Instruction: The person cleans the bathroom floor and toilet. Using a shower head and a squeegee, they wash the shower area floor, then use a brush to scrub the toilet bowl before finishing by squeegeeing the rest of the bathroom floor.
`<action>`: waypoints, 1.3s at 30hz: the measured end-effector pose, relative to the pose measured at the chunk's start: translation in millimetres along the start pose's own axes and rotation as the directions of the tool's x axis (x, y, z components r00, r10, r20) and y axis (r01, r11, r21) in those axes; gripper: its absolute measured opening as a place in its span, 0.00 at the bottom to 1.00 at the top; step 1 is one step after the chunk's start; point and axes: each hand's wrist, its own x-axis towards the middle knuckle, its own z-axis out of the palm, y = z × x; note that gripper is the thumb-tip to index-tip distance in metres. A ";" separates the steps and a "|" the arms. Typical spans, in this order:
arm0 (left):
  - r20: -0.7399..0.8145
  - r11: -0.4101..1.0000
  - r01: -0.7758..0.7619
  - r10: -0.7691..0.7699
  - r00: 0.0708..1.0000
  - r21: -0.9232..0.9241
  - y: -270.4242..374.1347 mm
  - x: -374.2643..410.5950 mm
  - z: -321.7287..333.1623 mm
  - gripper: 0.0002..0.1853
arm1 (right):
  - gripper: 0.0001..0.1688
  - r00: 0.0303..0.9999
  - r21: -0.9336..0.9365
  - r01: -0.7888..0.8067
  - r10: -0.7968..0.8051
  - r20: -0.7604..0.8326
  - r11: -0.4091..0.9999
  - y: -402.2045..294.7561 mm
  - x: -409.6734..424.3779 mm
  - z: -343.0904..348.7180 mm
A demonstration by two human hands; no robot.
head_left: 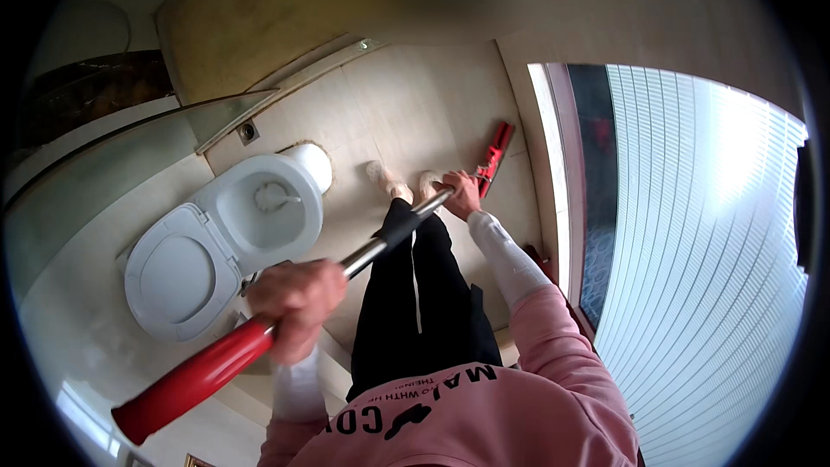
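Note:
My left hand (298, 308) is wrapped around the upper part of a metal mop pole (363, 256), just past its red grip (194, 379). Lower down the same pole, my right hand (463, 194) is closed near the mop's working end. The pole slants across my legs, from the lower left up toward the right. Beyond my right hand, the red mop head (496, 157) rests on or close to the tiled floor near the right wall. My left hand is slightly blurred. Part of the link between pole and head is hidden behind my right hand.
On the left stands a white toilet (266, 207) with its lid and seat (175, 275) raised. A floor drain (247, 132) lies near a glass panel (233, 113) and a raised sill (311, 81). To the right is a window with blinds (687, 220). My feet (399, 189) are on the tiles (415, 97).

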 end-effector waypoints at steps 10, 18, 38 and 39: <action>-0.400 0.946 -0.125 0.243 0.884 0.298 139.3 -58.1 -97.4 0.21 | 0.06 0.818 0.011 0.459 -0.427 0.386 0.889 -210.4 128.3 98.8; -0.414 0.825 -0.343 0.532 0.738 0.448 195.4 -101.3 -93.4 0.17 | 0.11 0.672 0.276 0.621 -0.680 0.293 0.733 -306.1 96.9 123.3; -0.324 0.957 -0.289 0.283 0.903 0.032 -8.3 -31.0 -156.5 0.11 | 0.16 0.861 -0.286 0.452 -0.330 0.387 0.845 -74.4 208.4 14.0; -0.307 0.972 -0.226 0.232 0.923 0.056 8.6 -33.9 -164.8 0.12 | 0.16 0.853 -0.282 0.461 -0.332 0.402 0.841 -81.7 205.4 26.7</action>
